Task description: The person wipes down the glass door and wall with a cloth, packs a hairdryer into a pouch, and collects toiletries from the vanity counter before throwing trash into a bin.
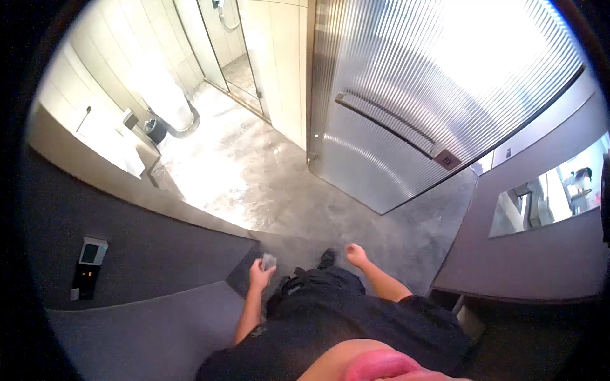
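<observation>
My left hand (260, 275) is low on the left of my body, its fingers wrapped round a small translucent, pale grey object (269, 261). It looks like a clear cup, but blur hides its exact kind. My right hand (356, 254) hangs forward on the other side, fingers curled in, and nothing shows in it. Neither hand touches the walls or the door. Below them, one dark shoe (328, 258) shows on the grey floor (298, 197).
A ribbed glass door (375, 146) with a long handle (387, 127) stands ajar ahead. At left are a toilet (175, 114), a small bin (154, 130) and a washbasin (114, 149). A wall panel (93, 251) is near left; a mirror (540, 197) hangs right.
</observation>
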Motion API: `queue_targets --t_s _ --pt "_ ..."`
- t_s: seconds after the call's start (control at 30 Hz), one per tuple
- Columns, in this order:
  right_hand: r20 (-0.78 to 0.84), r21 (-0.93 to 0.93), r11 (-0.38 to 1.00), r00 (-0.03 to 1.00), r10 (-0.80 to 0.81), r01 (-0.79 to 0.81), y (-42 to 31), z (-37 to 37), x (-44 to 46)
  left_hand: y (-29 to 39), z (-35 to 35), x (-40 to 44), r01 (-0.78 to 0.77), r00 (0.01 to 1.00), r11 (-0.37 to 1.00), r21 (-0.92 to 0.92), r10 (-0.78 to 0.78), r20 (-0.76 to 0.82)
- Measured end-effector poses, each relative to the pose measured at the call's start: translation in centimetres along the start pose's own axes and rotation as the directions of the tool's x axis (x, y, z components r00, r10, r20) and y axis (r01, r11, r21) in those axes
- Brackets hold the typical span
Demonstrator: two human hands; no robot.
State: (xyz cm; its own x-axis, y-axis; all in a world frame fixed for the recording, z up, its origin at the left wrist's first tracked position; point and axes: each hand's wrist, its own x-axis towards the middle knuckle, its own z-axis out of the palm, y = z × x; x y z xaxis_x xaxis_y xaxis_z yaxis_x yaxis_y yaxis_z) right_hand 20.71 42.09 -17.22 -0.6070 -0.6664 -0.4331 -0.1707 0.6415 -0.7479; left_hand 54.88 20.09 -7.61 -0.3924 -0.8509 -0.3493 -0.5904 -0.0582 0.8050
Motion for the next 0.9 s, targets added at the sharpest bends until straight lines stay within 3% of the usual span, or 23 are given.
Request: queue_targets --t_s 0.03,0.07,0.13,0.23,0.33,0.37,0.47,0.6,0.67,0.7,0.8,0.83,0.9 --pt "0.092 0.198 0.979 0.994 -0.057 0.038 -2.7 -1.4 0.9 6.5 0.9 -0.1 -0.101 0.994 0.992 0.077 0.098 0.042" --pt "0.167 0.394 0.917 0.977 -0.136 0.061 -5.5 -2.6 1.9 10.5 2.2 0.7 -0.100 0.981 0.992 0.080 0.085 0.172" --pt "0.336 0.555 0.832 0.918 -0.210 -0.013 -13.2 -6.4 1.0 16.1 4.6 1.6 -0.086 0.906 0.992 0.090 0.040 0.422" --pt "0.411 0.570 0.810 0.805 -0.427 0.138 -19.4 -10.8 -1.2 21.6 7.1 2.8 -0.347 0.845 0.937 0.041 0.293 0.447" --pt "0.414 0.573 0.794 0.764 -0.495 0.204 -20.0 -11.9 -1.1 26.3 8.7 3.3 -0.193 0.842 0.966 -0.172 0.253 0.476" --pt "0.401 0.459 0.849 0.792 -0.460 0.261 -20.3 -12.5 -1.1 27.9 9.0 3.3 -0.171 0.852 0.945 -0.279 0.284 0.439" --pt "0.339 0.460 0.875 0.881 -0.331 0.152 -21.1 -14.2 -0.7 30.2 9.6 5.0 -0.167 0.859 0.948 -0.270 0.274 0.432" --pt "0.142 0.792 0.609 0.954 -0.264 0.050 -21.4 -14.1 0.7 32.5 11.4 7.7 -0.143 0.861 0.929 -0.342 0.287 0.420" --pt "0.143 0.749 0.659 0.957 -0.253 0.063 -22.3 -15.0 1.9 33.5 11.9 9.5 -0.093 0.833 0.938 -0.333 0.256 0.490" --pt "0.161 0.701 0.710 0.957 -0.241 0.061 -22.6 -15.4 2.0 33.6 12.2 11.0 -0.143 0.763 0.934 -0.329 0.316 0.565" --pt "0.192 0.630 0.776 0.971 -0.144 -0.009 -25.3 -15.8 2.9 35.8 11.2 14.5 -0.014 0.604 0.948 -0.318 0.261 0.753" --pt "0.196 0.617 0.786 0.975 -0.107 -0.037 -26.5 -15.9 3.9 36.0 11.3 16.1 -0.019 0.542 0.919 -0.393 0.340 0.769" --pt "0.082 0.701 0.713 0.993 -0.081 0.001 -28.4 -15.1 5.8 35.9 11.7 19.1 0.048 0.550 0.915 -0.401 0.311 0.775"
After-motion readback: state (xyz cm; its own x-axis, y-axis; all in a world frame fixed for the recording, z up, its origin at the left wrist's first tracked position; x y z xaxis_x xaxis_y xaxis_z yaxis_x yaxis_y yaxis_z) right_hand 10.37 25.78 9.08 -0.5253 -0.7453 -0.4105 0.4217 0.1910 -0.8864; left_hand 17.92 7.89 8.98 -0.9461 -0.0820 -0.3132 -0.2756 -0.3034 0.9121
